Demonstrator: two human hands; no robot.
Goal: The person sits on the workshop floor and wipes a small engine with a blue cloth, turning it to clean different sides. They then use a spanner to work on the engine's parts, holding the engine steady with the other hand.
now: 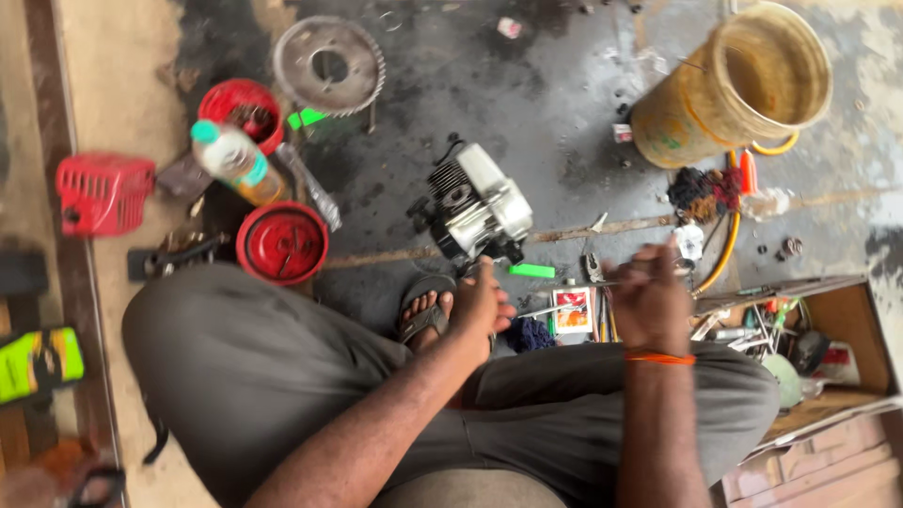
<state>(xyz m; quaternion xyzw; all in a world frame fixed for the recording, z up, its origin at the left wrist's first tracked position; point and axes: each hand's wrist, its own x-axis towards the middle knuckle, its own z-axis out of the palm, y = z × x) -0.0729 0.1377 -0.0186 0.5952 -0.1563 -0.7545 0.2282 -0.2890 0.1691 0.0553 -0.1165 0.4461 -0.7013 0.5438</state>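
Crossed legs [282, 376] in grey trousers are filling the near floor. Left hand [482, 303], grip curled, is resting just below the small engine [475, 209] at mid-floor. Right hand [647, 303], grip pinching a thin tool [649, 268], is hovering beside the tool tray [847, 329]. Risk: the engine may be tipping, since it is standing unbraced on oily concrete.

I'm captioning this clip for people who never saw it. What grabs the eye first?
The small engine sits mid-floor on the oil-blackened concrete, just beyond the left hand. The right hand is raised near it, gripping a thin tool. A big yellow bucket lies tipped at upper right, and two red round containers sit at left.
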